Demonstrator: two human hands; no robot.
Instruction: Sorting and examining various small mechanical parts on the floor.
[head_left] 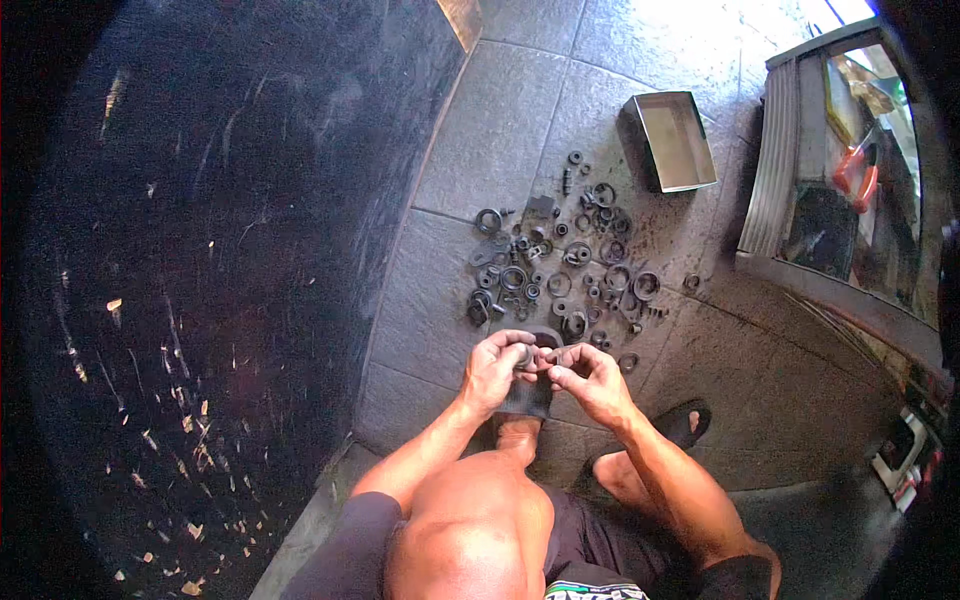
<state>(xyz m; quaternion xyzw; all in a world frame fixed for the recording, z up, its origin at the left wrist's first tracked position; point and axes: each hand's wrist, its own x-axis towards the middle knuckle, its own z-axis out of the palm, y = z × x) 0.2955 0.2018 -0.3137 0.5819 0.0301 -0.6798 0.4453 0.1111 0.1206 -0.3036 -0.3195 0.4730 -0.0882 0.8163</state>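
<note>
Both hands [540, 365] pinch a small ring [524, 353] beside scattered bearings [565, 265]

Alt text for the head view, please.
Squatting on a tiled floor, a person pinches a small dark round part between left hand and right hand, above scattered greasy rings and bearings near an open metal tray.

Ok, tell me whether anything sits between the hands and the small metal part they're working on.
Nothing visible does. The left hand and right hand already pinch the small metal part between their fingertips, above the scattered rings and washers on the tiled floor.
</note>
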